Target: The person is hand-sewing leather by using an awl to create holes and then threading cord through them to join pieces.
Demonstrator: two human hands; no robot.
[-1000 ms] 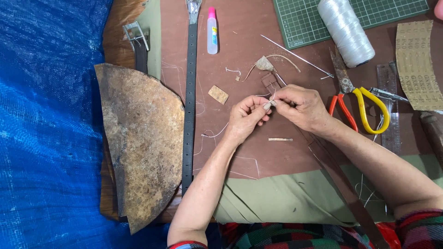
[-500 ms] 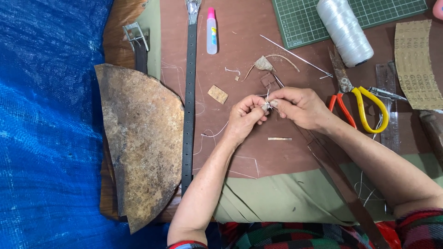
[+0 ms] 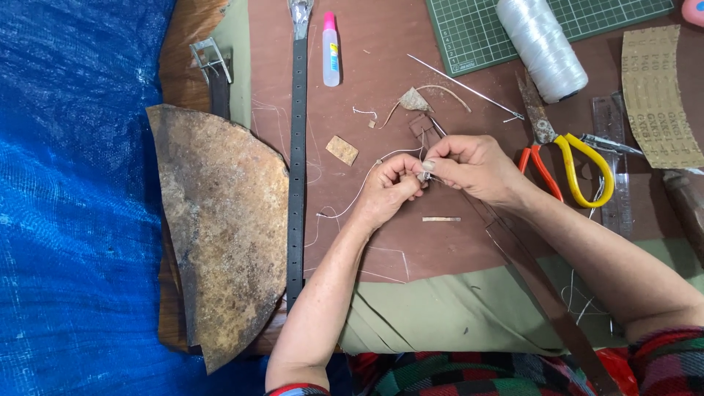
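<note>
Right at the middle of the worktop (image 3: 381, 73), over the brown mat, both hands meet on a narrow brown leather strap (image 3: 513, 249). That strap has its long axis on a diagonal: its upper end lies just beyond the hands, toward the black belt's buckle end, and from there it runs under the right forearm down toward the person's lap, near the plaid sleeve. The left hand (image 3: 389, 192) has its fingers pinched together on a small pale piece at the strap's upper part, and the right hand (image 3: 473, 167) has its fingers closed on the same spot from the other side, fingertips touching those of the left; I cannot tell exactly what the small piece is. A white thread (image 3: 359, 192) loops out from the pinch and trails across the mat toward the black belt. The black belt (image 3: 296, 169), punched with holes, lies straight and lengthwise, well to the left of the hands, with a rusty curved metal plate (image 3: 220, 227) just beyond it on the far side. On the opposite side from the belt, past the right hand, lie scissors with yellow and orange handles (image 3: 568, 158), blades pointing away from the person. Further off from the belt are a spool of white thread (image 3: 543, 45) and a green cutting mat (image 3: 477, 29); a small glue bottle with a pink cap (image 3: 331, 50) stands just beside the belt's top end.
</note>
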